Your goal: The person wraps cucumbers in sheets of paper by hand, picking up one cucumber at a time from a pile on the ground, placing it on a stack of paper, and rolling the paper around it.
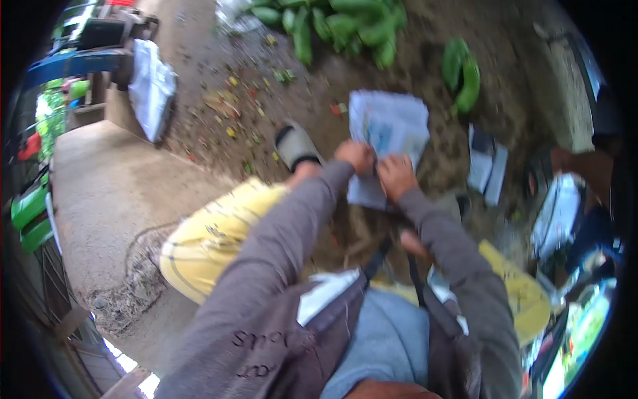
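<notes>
Papers [413, 113], print [380, 133] too blurred for reading

seemingly a produce yard | earthen ground [199, 46] | heaped green vegetables [349, 26] | concrete ledge [109, 179]

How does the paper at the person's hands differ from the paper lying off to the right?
The central paper looks larger than the side paper. The left hand and right hand are on the central paper; no hand touches the side paper. The central paper shows bluish markings, the side paper a dark patch. Both are mostly pale.
</notes>
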`<move>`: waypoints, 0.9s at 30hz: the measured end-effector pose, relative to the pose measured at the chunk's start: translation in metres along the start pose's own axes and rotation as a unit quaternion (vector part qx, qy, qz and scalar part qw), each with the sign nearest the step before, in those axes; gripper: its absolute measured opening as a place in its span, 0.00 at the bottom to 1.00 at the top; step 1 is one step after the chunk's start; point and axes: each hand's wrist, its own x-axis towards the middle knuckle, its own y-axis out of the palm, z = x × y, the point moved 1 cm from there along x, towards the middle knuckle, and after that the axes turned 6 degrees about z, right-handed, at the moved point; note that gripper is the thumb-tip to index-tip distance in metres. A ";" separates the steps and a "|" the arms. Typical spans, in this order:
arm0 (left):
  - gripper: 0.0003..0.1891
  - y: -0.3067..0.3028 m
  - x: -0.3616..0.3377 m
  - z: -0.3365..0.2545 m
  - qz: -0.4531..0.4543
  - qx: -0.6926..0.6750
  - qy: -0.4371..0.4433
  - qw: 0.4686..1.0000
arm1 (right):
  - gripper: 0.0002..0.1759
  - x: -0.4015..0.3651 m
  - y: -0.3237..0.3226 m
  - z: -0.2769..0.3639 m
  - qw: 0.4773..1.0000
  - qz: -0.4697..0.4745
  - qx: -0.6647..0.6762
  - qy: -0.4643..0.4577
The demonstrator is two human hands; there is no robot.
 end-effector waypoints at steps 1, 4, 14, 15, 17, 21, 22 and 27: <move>0.11 -0.007 -0.005 -0.009 -0.004 -0.033 -0.038 0.999 | 0.08 -0.001 0.005 0.000 0.999 0.040 0.002 0.018; 0.11 0.002 -0.006 -0.003 -0.156 -0.077 0.057 0.983 | 0.12 0.003 0.012 0.000 0.994 0.085 -0.005 0.065; 0.28 0.085 -0.020 -0.010 0.018 -0.700 -0.301 0.647 | 0.34 0.006 0.057 -0.053 0.860 0.142 0.393 0.292; 0.26 0.098 -0.010 -0.004 -0.005 -0.715 -0.237 0.658 | 0.33 0.002 0.061 -0.053 0.838 0.117 0.428 0.319; 0.23 0.090 0.001 -0.016 -0.062 -0.787 -0.134 0.599 | 0.27 -0.011 0.082 -0.055 0.713 0.084 0.589 0.371; 0.17 0.045 -0.006 -0.038 -0.048 -0.807 -0.101 0.579 | 0.23 -0.003 0.034 -0.051 0.805 0.114 0.478 0.332; 0.18 0.050 0.000 -0.036 -0.067 -0.818 -0.101 0.562 | 0.25 0.000 0.018 -0.052 0.907 0.108 0.294 0.283; 0.18 0.028 0.012 -0.063 -0.098 -0.775 -0.058 0.621 | 0.36 -0.011 0.034 -0.083 0.739 0.057 0.503 0.444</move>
